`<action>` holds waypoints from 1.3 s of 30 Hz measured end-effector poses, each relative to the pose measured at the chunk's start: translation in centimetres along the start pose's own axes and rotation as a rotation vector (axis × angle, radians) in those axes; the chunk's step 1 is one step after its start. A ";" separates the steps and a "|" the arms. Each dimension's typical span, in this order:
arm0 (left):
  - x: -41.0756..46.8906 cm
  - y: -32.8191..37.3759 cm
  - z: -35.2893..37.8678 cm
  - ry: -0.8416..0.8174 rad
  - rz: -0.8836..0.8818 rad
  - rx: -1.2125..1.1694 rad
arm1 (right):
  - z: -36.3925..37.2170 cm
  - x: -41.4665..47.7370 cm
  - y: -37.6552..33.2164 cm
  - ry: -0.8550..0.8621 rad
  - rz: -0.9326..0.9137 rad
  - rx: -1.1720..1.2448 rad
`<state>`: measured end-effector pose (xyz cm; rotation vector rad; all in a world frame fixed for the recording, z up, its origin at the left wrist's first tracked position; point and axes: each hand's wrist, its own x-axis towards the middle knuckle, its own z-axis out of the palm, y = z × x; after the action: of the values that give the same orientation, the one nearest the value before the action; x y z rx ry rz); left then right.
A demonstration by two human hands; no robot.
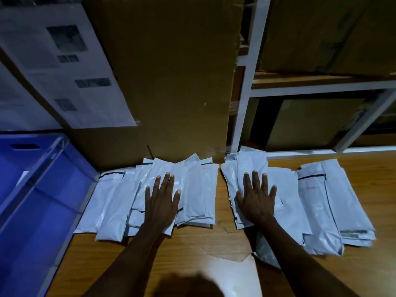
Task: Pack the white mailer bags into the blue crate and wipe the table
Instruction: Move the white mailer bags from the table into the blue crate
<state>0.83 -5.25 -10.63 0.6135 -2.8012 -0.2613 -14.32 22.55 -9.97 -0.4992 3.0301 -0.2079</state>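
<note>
Several white mailer bags lie in two overlapping groups on the wooden table [197,243]. The left group [115,202] spreads beside the blue crate [49,189], which stands at the table's left end. The right group [321,202] fans out toward the right edge. My left hand [162,200] rests flat on the left group with straight, spread fingers. On the inner bags of the right group, my right hand [257,196] lies flat in the same way. Neither hand grips a bag.
A tall cardboard box [171,82] with paper labels stands right behind the left bags. White metal shelving [246,93] holding more cartons rises behind the right bags. The table's veneer is chipped [225,256] near the front middle.
</note>
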 end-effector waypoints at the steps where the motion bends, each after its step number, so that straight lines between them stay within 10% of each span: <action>1: 0.0 -0.4 0.0 -0.012 0.009 -0.006 | 0.3 -0.1 0.0 0.021 -0.014 -0.001; 39: -0.4 5.4 -10.3 0.350 0.022 0.074 | -8.4 -5.7 -12.5 0.417 -0.302 0.324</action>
<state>2.08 -1.47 0.30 0.5807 -2.4868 -0.0396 -5.70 13.67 0.32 -0.9863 3.1844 -0.9071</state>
